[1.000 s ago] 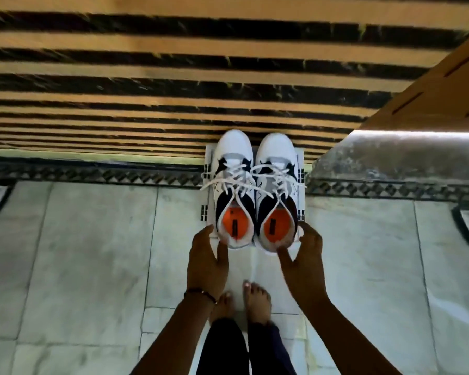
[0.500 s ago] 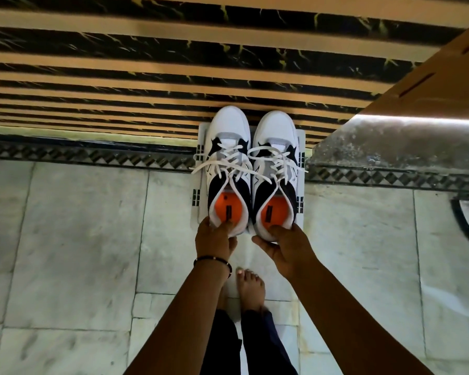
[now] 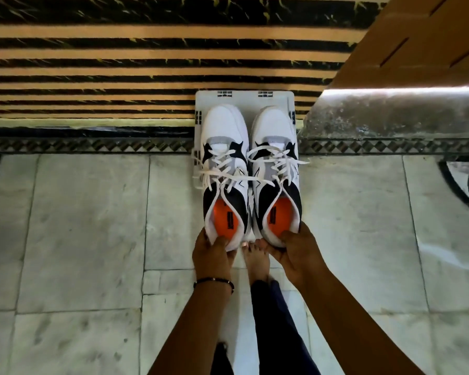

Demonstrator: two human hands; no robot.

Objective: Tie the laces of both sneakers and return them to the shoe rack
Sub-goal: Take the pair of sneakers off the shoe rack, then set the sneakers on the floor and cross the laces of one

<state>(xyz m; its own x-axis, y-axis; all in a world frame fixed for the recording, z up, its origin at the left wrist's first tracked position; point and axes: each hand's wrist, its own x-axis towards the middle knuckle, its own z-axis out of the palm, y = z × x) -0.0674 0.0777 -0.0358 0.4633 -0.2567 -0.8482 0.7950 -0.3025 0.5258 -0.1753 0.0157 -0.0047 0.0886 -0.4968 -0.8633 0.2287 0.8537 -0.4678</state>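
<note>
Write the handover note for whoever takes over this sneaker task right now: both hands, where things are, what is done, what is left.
Left hand: gripping the left sneaker at its heel.
Right hand: gripping the right sneaker at its heel.
Both sneakers sit side by side on the white tray, toes pointing away.
Done: neither bow looks tied; laces lie loose across both.
Left: tie both, then return them to the rack.

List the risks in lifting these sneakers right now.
1. The laces on both sneakers hang loose; they may snag on the white rack or trail underfoot.
2. The left hand and right hand pinch only the heels of the left sneaker and right sneaker, which could tip or slip.
3. A bare foot sits just beneath.
</note>
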